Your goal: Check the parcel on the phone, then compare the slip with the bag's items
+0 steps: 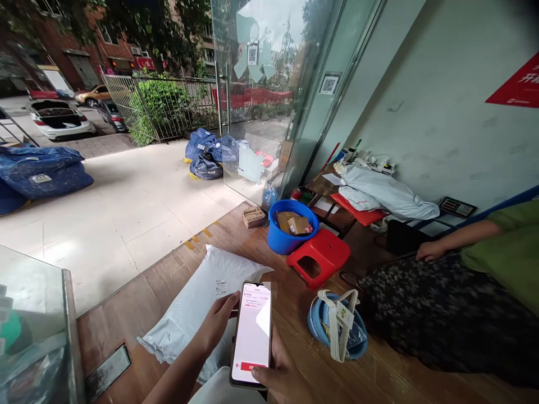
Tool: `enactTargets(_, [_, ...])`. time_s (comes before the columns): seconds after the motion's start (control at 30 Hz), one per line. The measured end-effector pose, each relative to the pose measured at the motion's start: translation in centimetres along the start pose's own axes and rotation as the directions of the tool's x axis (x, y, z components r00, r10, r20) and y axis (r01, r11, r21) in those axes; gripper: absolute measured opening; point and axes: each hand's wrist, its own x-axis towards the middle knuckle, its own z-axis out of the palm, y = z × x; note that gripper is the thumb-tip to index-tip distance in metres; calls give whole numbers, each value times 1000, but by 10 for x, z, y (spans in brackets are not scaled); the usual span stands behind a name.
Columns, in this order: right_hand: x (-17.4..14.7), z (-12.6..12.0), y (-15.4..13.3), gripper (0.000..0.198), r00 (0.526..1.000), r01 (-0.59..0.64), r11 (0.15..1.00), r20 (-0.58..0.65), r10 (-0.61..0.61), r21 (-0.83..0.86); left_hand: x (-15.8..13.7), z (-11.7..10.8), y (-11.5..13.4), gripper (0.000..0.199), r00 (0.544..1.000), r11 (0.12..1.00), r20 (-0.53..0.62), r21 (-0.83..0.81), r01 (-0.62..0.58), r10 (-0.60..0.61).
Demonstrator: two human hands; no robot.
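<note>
Two hands are engaged: a slim smartphone point(251, 335) with lit white-and-red screen is gripped by the right hand point(281, 375); the left hand point(217, 322), fingers loosely extended, touches its edge above a white plastic mailer bag point(197, 303).

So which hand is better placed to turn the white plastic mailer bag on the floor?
Probably the left hand: it lies against the white plastic mailer bag beside its label and holds nothing. The right hand is gripping the rectangular smartphone with the white and red screen.
</note>
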Motion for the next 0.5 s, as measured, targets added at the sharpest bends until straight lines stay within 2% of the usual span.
enactTargets(0.1, [-4,-4,1,97,995,-38,997,-92,44,65,-2,11,11,65,1000,1000,12,2,11,-11])
enactTargets(0.17, [-5,-8,2,88,981,-69,991,-175,88,114,-4,16,18,62,1000,1000,24,21,8,-9])
enactTargets(0.33, [-1,-18,9,70,926,-103,982,-346,153,159,-3,20,17,61,998,990,-55,142,5,3])
enactTargets(0.4, [1,-21,13,68,924,-81,986,-360,128,144,-2,20,13,62,997,983,-80,184,5,10])
enactTargets(0.5, [1,-26,19,62,943,-63,989,-316,103,134,-2,20,12,62,995,981,-103,195,3,17])
